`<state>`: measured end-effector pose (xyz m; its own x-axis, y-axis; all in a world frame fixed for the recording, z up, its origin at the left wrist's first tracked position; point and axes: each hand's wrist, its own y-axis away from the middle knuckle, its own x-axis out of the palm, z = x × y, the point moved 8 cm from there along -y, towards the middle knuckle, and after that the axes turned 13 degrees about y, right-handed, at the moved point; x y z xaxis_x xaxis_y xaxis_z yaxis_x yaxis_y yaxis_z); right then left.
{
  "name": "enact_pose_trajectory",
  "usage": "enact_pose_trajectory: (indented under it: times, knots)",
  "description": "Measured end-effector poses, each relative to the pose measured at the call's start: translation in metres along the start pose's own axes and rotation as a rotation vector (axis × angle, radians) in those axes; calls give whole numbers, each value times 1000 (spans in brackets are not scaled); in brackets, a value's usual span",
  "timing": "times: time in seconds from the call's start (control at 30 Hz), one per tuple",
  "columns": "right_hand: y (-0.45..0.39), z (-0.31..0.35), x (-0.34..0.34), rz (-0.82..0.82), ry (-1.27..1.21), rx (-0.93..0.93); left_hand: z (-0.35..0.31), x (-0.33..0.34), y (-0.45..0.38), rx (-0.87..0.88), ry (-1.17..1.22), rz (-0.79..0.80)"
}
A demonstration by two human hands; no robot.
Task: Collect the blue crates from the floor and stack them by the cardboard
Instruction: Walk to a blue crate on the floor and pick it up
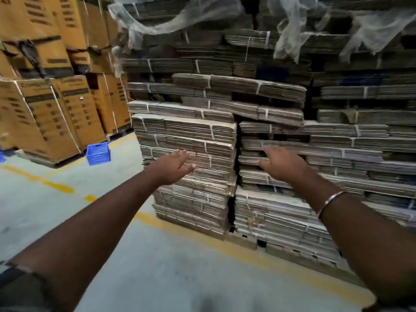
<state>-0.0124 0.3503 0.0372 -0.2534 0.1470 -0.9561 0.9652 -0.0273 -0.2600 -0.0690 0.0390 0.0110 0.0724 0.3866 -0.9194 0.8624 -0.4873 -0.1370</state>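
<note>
A blue crate [98,153] stands on the grey floor at the left, beside a pallet of brown boxes. Another bit of blue [1,156] shows at the far left edge, mostly cut off. Straight ahead rises a tall pile of bundled flat cardboard [225,136]. Both my arms reach out toward that pile. My left hand [174,165] is open with fingers spread and holds nothing. My right hand [280,164] is open too, palm down and empty, with a metal bangle on its wrist. Neither hand is near the crate.
Strapped brown cartons [51,113] are stacked high on a pallet at the left. Yellow lines [225,246] run along the concrete floor in front of the cardboard pile. Torn plastic wrap [175,16] hangs from the upper bundles.
</note>
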Motion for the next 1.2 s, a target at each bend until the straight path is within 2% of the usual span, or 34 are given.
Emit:
enact_pose_trajectory:
  times: [0.37, 0.63, 0.93, 1.2]
  knots:
    - [-74, 247, 81, 130, -107, -145, 247, -3, 85, -316, 145, 11]
    - [-150, 389, 135, 168, -142, -303, 399, -15, 122, -474, 155, -50]
    - [-283, 538, 232, 316, -276, -428, 548, -10, 80, -661, 155, -68]
    - [-390, 648, 282, 388, -250, -535, 675, -29, 54, -789, 183, -84]
